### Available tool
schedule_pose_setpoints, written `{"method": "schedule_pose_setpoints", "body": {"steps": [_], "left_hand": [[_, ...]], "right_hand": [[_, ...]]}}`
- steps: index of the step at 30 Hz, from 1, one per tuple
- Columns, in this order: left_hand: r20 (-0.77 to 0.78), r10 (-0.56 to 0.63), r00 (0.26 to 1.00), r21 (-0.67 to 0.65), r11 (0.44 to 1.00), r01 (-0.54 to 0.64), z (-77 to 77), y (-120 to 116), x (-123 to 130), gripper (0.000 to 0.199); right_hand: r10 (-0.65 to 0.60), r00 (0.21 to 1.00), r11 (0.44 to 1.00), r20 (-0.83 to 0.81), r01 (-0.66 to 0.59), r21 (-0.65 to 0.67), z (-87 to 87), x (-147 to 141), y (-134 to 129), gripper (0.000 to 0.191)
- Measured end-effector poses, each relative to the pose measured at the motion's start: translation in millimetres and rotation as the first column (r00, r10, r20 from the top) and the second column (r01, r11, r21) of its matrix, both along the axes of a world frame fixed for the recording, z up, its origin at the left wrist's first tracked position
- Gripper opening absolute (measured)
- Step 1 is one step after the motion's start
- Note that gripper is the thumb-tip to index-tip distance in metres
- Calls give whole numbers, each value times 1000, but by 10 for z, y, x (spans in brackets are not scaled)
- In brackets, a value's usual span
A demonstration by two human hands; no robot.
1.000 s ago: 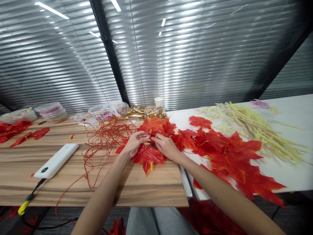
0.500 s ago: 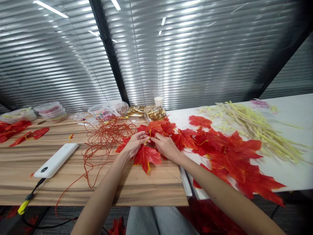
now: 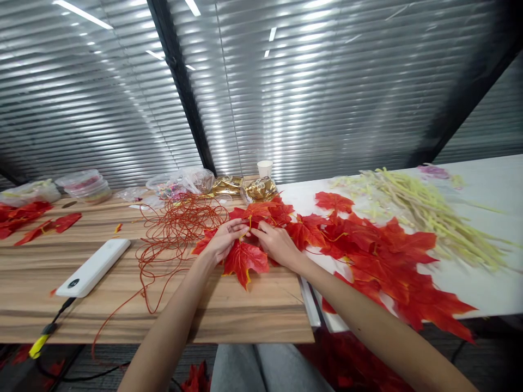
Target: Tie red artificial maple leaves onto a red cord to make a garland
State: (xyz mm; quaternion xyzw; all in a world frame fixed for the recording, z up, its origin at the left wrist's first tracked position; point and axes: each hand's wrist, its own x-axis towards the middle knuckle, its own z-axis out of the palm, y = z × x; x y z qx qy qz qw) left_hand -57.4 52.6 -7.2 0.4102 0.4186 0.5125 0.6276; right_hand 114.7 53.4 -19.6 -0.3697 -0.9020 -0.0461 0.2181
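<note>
My left hand is closed in a pinch at the yellow stem of a red artificial maple leaf, which hangs tip toward me over the wooden table. My right hand meets it from the other side, thumb and fingers pinched at the same stem. The exact grip between the fingertips is too small to make out. More red maple leaves lie just behind both hands. Left of them spreads a loose tangle of thin red cord, one strand trailing over the table's front edge.
A joined chain of maple leaves covers part of the white table on the right, near yellow strips. A white power bank with a cable lies left. Plastic tubs, gold packets and a paper cup stand behind.
</note>
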Motion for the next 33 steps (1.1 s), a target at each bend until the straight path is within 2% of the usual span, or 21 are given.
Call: {"method": "schedule_pose_setpoints", "body": {"steps": [9, 18, 21, 24, 33], "left_hand": [[-28, -20, 999, 13, 1000, 21, 15, -20, 1, 34], [-81, -22, 996, 54, 998, 26, 15, -19, -3, 32], [-102, 11, 995, 83, 997, -3, 31, -33, 7, 29], [-118, -14, 993, 96, 995, 25, 47, -50, 13, 24], [-101, -35, 994, 39, 998, 39, 65, -59, 2, 29]], "right_hand": [[-1, 1000, 1000, -4, 1, 9, -14, -5, 8, 29], [-8, 1000, 999, -25, 7, -37, 15, -11, -9, 30], [1, 998, 998, -63, -5, -60, -3, -15, 0, 32], [6, 996, 998, -94, -13, -64, -35, -18, 17, 32], [24, 974, 994, -225, -47, -100, -60, -8, 28, 30]]}}
